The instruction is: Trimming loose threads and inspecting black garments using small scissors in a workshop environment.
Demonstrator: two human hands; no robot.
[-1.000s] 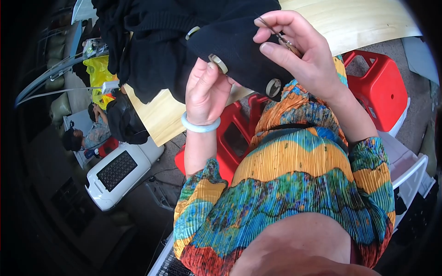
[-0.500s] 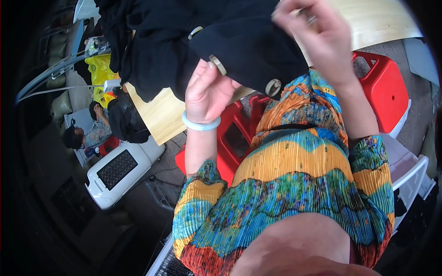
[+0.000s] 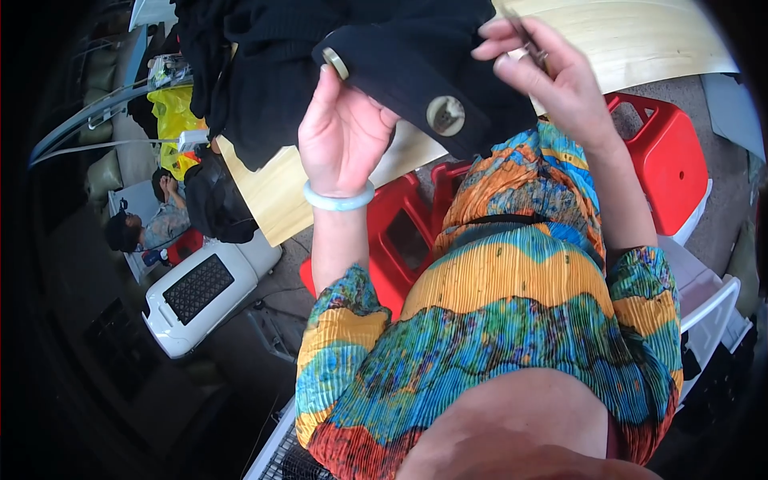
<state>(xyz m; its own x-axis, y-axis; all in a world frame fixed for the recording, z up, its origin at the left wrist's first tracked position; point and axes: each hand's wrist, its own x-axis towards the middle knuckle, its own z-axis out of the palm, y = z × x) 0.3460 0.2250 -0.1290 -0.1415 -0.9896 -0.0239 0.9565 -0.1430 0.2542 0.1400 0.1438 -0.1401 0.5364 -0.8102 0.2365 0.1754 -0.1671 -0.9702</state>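
- Nearest: wearer's pleated multicolour dress [image 3: 496, 280], short-sleeved, both forearms reaching up to the work.
- Left hand [image 3: 348, 132]: palm up, thumb and fingers pinched on the garment edge right at a button; remaining fingers loosely curled under the cloth. Pale bangle [image 3: 338, 198] on that wrist.
- Right hand [image 3: 556, 76]: raised, closed around a slim dark metal tool [image 3: 530, 38], gripped between thumb and fingers. Tweezers or snips, can't tell; slightly blurred. Hand sits at the garment's right side, contact with cloth not clear.
- Black knit garment [image 3: 400, 56]: spread over the worktop, near part lifted by the left hand and hanging past the edge toward the lap. Two big pale buttons show: upper button [image 3: 337, 64] at the left thumb, seen tilted; lower button [image 3: 446, 116] facing up, well apart from it.
- Worktop [image 3: 268, 192]: pale wood, under the garment, bare at right and lower left.
- Red plastic stools: right stool [image 3: 672, 172] beside the worktop, left stool [image 3: 384, 220] partly under it.
- Left, farther: white case [image 3: 172, 320] with black mesh panel; interior not visible.
- Farther: seated co-worker [image 3: 164, 222], dark cloth [image 3: 220, 200] alongside.
- Yellow plastic bag [image 3: 174, 116] near there; contents can't be made out.
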